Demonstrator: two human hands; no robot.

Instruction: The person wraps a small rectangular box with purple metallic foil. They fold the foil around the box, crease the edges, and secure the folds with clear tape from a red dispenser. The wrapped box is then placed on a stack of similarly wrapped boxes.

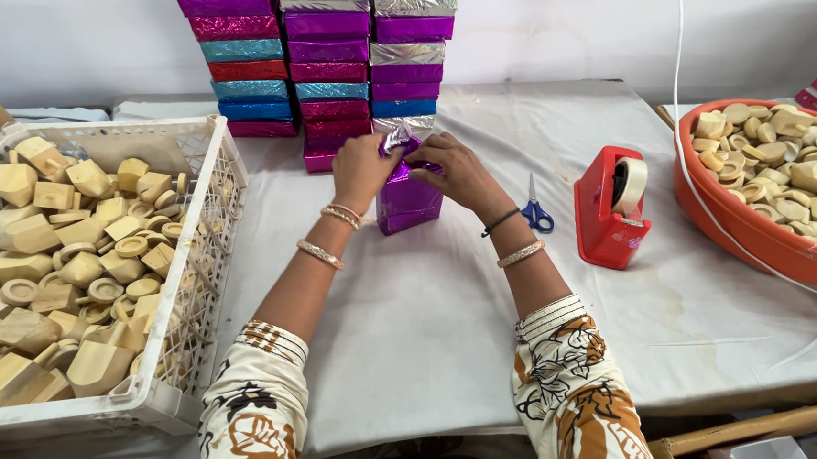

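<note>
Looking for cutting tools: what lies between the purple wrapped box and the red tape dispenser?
Blue-handled scissors lie on the white cloth between them, seen in the head view.

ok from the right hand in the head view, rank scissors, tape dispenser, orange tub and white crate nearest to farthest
1. Blue-handled scissors, just right of the right hand.
2. Red tape dispenser, further right.
3. Orange tub of wooden pieces, far right.
4. White crate, on the left side; too close to the tub to call firmly.

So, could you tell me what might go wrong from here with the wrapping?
Both hands, left hand and right hand, pinch the foil at the top of the purple box; the thin foil might tear or spring open. The tape dispenser sits apart, so reaching for it may loosen the fold.
</note>
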